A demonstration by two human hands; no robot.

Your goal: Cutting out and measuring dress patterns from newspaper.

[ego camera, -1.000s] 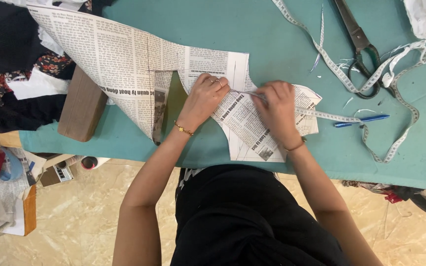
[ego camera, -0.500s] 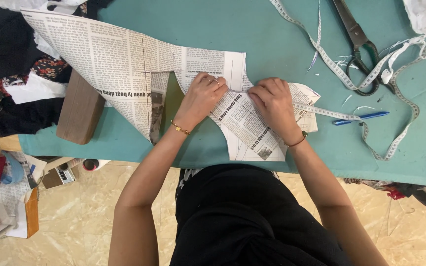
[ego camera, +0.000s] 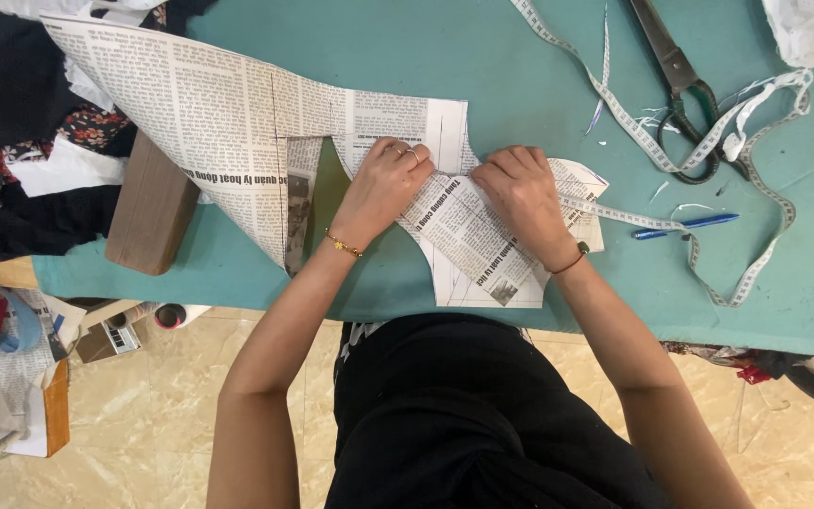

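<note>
Far left: dark and floral fabric scraps (ego camera: 11, 170) heaped at the table edge; a brown wooden block (ego camera: 151, 209) lies beside them on the teal table (ego camera: 539, 66), just under the corner of the big sheet.

Newspaper pattern sheet (ego camera: 209, 123): cut to shape, spread flat from the upper left toward the middle. Thin, light, limp; likely tears easily and slides on the smooth tabletop. It creases sharply and should keep a fold. Best held by flat pressure near the crease or pinched at an edge, not lifted by one corner.

Left hand (ego camera: 383, 188): palm down on the paper, fingers curled and pressed together, tips bearing on the fold line at mid-sheet. Thin bracelet at the wrist.

Right hand (ego camera: 520, 193): also palm down, fingers bent close together, pressing the smaller folded newspaper piece (ego camera: 482, 245) that lies at the near table edge. Fingertips of the two hands are near each other, almost meeting.

Right of the hands: a measuring tape (ego camera: 671, 155) loops across the table and runs under the right hand; a blue pen (ego camera: 685, 226) lies just beside it; large scissors (ego camera: 675, 80) rest further up, well apart from the paper.
</note>
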